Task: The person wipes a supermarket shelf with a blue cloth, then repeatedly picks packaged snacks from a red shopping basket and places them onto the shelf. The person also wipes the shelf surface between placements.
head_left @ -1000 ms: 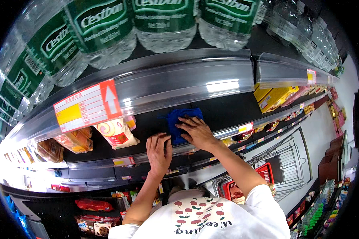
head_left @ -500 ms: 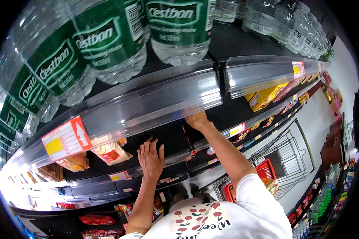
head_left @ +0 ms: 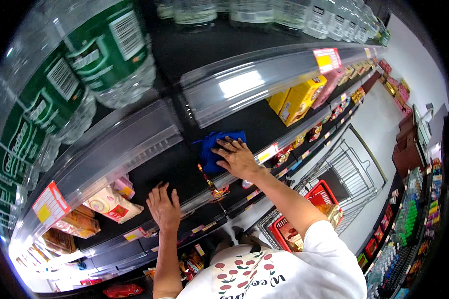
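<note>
A crumpled blue cloth [head_left: 217, 150] lies on the dark shelf board [head_left: 170, 167] below the row of water bottles. My right hand [head_left: 238, 158] presses on it from above, fingers spread and fairly flat, with the wrist by the shelf's front edge. To the left, my left hand [head_left: 165, 207] rests empty on the same shelf near its front edge, its fingers stretched out and apart. A white and red bag [head_left: 113, 205] sits left of that hand. Right of the cloth stands a yellow box [head_left: 302, 101].
Green-labelled bottles [head_left: 110, 50] stand on the shelf above, behind a clear plastic front strip [head_left: 239, 87] that overhangs my hands. Below right is a wire shopping cart [head_left: 351, 172] with a red basket [head_left: 324, 194]. Lower shelves hold packaged goods.
My right hand has come out from under the clear strip, and the blue cloth beneath it now shows. The view has shifted to the right along the shelves. My left hand stays on the shelf.
</note>
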Demonstrator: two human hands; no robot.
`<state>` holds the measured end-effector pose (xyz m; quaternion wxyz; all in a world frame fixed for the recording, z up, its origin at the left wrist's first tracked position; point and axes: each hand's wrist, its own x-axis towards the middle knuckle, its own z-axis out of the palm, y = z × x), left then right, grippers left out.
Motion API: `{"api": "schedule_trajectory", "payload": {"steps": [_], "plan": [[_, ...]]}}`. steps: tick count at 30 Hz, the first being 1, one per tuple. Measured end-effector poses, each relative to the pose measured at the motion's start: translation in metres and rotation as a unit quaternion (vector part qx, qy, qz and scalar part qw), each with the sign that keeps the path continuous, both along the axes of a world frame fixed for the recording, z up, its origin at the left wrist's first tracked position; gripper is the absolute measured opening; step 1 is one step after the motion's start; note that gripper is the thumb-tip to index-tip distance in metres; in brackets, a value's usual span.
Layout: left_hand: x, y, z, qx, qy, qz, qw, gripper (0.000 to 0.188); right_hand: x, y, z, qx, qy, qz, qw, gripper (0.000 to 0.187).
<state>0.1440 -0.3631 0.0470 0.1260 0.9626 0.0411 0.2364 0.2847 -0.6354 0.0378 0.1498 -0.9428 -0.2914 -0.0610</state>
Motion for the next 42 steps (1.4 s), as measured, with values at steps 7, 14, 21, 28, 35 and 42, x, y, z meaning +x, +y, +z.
{"api": "schedule_trajectory", "payload": {"steps": [7,14,21,28,35,42], "plan": [[0.002,-0.002,0.0,-0.001,0.005,-0.011,1.0,0.031,0.016,-0.088,-0.012,0.01,-0.062,-0.192,0.979,0.048],[0.002,-0.003,0.003,0.018,0.009,-0.004,1.0,0.029,0.07,-0.073,-0.015,-0.041,-0.046,-0.292,0.954,0.052],[0.003,-0.004,0.004,0.01,0.029,0.007,1.0,0.032,0.164,-0.041,-0.039,-0.101,0.022,-0.307,0.946,0.059],[0.0,0.001,-0.002,0.011,0.019,0.008,1.0,0.03,0.114,0.072,-0.002,-0.087,0.039,-0.196,0.976,0.074],[0.002,-0.005,0.003,0.018,-0.007,-0.014,1.0,0.028,0.082,0.076,-0.038,0.062,-0.153,-0.076,0.983,0.037],[0.001,-0.005,0.004,0.019,0.016,-0.006,1.0,0.031,0.07,0.025,-0.027,0.573,0.073,-0.18,0.796,0.018]]}}
